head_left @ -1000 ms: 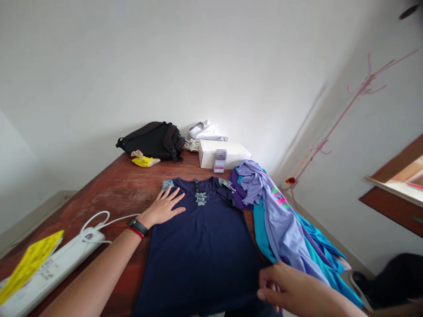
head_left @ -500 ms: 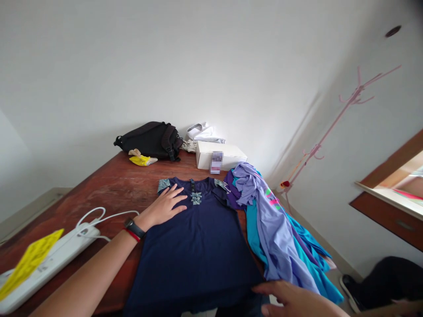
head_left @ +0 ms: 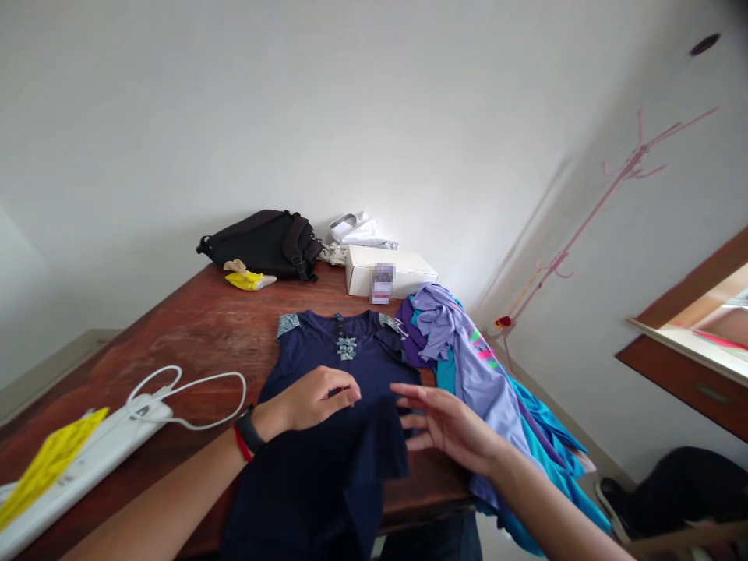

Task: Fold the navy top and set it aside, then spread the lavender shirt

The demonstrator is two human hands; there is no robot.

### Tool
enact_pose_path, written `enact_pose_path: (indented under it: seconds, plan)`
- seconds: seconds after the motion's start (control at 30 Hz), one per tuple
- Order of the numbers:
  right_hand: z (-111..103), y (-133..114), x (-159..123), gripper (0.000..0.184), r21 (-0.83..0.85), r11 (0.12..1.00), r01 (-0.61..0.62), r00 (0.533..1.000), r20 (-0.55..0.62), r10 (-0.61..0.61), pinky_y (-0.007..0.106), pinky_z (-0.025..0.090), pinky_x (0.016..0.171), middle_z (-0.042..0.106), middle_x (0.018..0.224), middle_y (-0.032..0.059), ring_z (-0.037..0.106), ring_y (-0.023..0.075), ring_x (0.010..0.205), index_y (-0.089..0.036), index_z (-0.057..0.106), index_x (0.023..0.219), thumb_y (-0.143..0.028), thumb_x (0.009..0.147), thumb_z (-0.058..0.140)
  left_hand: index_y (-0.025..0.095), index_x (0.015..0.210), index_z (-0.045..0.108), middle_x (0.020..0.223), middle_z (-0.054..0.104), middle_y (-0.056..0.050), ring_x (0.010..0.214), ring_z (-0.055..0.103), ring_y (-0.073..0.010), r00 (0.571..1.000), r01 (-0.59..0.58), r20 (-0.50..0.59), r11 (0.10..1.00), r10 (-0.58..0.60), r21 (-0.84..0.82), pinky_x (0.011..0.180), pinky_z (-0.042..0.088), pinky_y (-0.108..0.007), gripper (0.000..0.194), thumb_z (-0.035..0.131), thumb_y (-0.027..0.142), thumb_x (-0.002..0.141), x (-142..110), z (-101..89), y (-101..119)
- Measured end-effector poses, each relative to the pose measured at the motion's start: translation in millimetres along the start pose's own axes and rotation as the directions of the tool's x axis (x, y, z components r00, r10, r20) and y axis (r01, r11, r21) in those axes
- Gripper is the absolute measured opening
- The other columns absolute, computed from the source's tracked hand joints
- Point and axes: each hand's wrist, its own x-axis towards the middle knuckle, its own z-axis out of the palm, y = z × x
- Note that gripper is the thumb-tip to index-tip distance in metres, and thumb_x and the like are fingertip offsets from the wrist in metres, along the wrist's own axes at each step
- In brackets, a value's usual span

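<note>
A navy short-sleeved shirt (head_left: 362, 366) lies on the wooden table, with patterned shoulder patches and matching bows below the neckline. Its lower right part is folded inward in a loose flap (head_left: 374, 467), and the hem is out of place. Over the shirt's middle, my left hand (head_left: 321, 399) has its fingers curled toward the thumb; no cloth shows in them. My right hand (head_left: 444, 425) is just right of the flap, fingers spread, holding nothing. Whether its fingertips brush the cloth I cannot tell.
Right of the shirt, lilac, purple and turquoise clothes (head_left: 485, 389) hang over the table edge. A white box (head_left: 403, 273) and a black bag (head_left: 257, 245) stand at the back. A white power strip (head_left: 105, 448) with a cable lies left. Beyond is a pink coat rack (head_left: 590, 218).
My left hand has lifted off the upper left of the shirt and curled its fingers. My right hand has moved from the lower right hem up and inward, and that side is folded over.
</note>
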Motion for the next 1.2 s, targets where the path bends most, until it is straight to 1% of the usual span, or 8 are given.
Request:
enact_pose_path:
  seconds: [0.13,0.27,0.33,0.43,0.53,0.67,0.87,1.2]
  plan:
    - [12,1,48,0.050,0.049,0.997,0.052,0.998,-0.021,-0.051,0.040,0.058,0.084,0.051,0.148,0.0112,0.065,0.0277,0.117,-0.027,0.055,0.136,-0.036,0.089,0.066,0.019,0.099,0.068,0.080,0.069,-0.001,0.070,0.062,-0.0157,0.985,0.172,-0.015,0.985,-0.173,-0.013,0.064,0.041,-0.025,0.048,0.039,0.056,0.101,-2,-0.4,-3]
    - [13,19,67,0.045,-0.223,0.971,0.085,0.996,0.013,-0.084,0.041,0.055,0.091,0.054,0.143,0.0112,0.063,0.0270,0.121,-0.023,0.057,0.130,-0.030,0.086,0.068,0.024,0.111,0.066,0.090,0.072,-0.002,0.076,0.066,-0.0202,0.953,0.303,-0.034,0.946,-0.301,0.117,0.065,0.041,-0.026,0.048,0.060,0.065,0.087,-4,-0.5,-10]
    - [13,27,67,0.040,-0.462,0.870,0.174,0.985,0.080,-0.154,0.039,0.055,0.089,0.062,0.130,0.0101,0.066,0.0249,0.115,-0.022,0.061,0.124,-0.026,0.085,0.067,0.026,0.114,0.065,0.098,0.073,-0.003,0.086,0.068,-0.0247,0.955,0.294,-0.026,0.936,-0.294,0.192,0.069,0.042,-0.027,0.052,0.070,0.064,0.079,-5,1.7,-13]
    - [17,33,66,0.041,-0.732,0.600,0.323,0.942,0.184,-0.282,0.034,0.056,0.078,0.062,0.123,0.0087,0.068,0.0217,0.102,-0.023,0.063,0.121,-0.017,0.081,0.066,0.027,0.111,0.065,0.099,0.073,-0.003,0.091,0.069,-0.0266,0.964,0.261,0.003,0.942,-0.268,0.211,0.073,0.043,-0.029,0.044,0.076,0.051,0.077,-6,4.6,-17]
    - [22,34,67,0.048,-0.815,0.450,0.364,0.914,0.221,-0.340,0.029,0.055,0.070,0.059,0.121,0.0088,0.068,0.0193,0.094,-0.023,0.062,0.124,-0.009,0.078,0.065,0.025,0.109,0.063,0.100,0.072,-0.002,0.095,0.068,-0.0247,0.968,0.249,0.005,0.959,-0.252,0.132,0.080,0.045,-0.029,0.032,0.074,0.036,0.081,-6,3.8,-19]
    - [30,29,70,0.047,-0.856,0.320,0.406,0.860,0.239,-0.452,0.029,0.055,0.072,0.057,0.117,0.0078,0.065,0.0178,0.091,-0.023,0.059,0.125,-0.011,0.080,0.067,0.026,0.117,0.054,0.119,0.068,-0.005,0.113,0.064,-0.0257,0.974,0.224,-0.031,0.972,-0.226,-0.070,0.092,0.046,-0.032,0.042,0.073,0.027,0.080,-5,-0.2,-15]
    - [43,12,73,0.042,-0.886,0.080,0.456,0.764,0.344,-0.546,0.040,0.047,0.098,0.057,0.121,0.0084,0.056,0.0247,0.115,-0.025,0.059,0.124,-0.019,0.085,0.072,0.025,0.126,0.041,0.116,0.070,-0.006,0.065,0.059,-0.0130,0.974,0.203,-0.043,0.942,-0.222,-0.267,0.063,0.046,-0.028,0.051,0.069,0.027,0.084,-4,4.8,-5]
    - [51,-5,78,0.020,-0.883,0.104,0.457,0.806,0.362,-0.467,0.030,0.047,0.079,0.065,0.091,0.0021,0.061,0.0186,0.086,-0.021,0.068,0.102,-0.018,0.083,0.074,0.029,0.150,0.025,0.117,0.066,-0.008,0.066,0.059,-0.0113,0.973,0.191,-0.061,0.920,-0.224,-0.341,0.060,0.045,-0.025,0.085,0.072,0.021,0.080,-4,17.4,1]
